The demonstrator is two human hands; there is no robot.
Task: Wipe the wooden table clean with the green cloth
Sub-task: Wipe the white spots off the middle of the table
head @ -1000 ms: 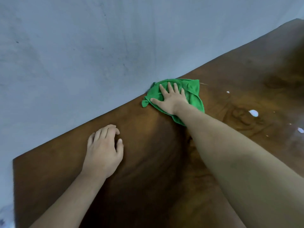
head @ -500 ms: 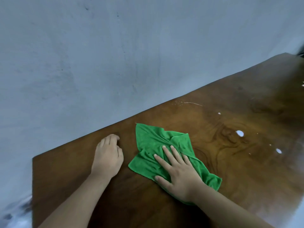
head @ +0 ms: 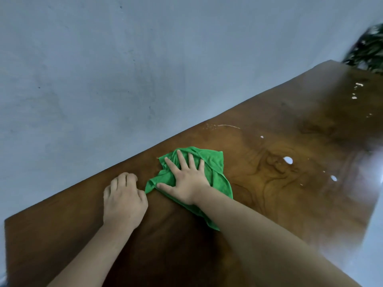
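The left hand (head: 124, 201) rests on the wooden table (head: 269, 214) just beside the green cloth (head: 215, 168), fingers a little bent, holding nothing. The right hand (head: 186, 183) presses flat on the cloth, fingers spread wide. White spots (head: 288, 160) sit past the cloth.

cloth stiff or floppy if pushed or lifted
Likely floppy: the cloth lies crumpled in folds under the right hand. Probably light, thin as it looks. It should slide on the glossy table, bunching unless pressed flat.

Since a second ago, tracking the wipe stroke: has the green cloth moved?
Yes. The green cloth under the right hand has slid away from the pale streak on the wooden table, toward the left hand.
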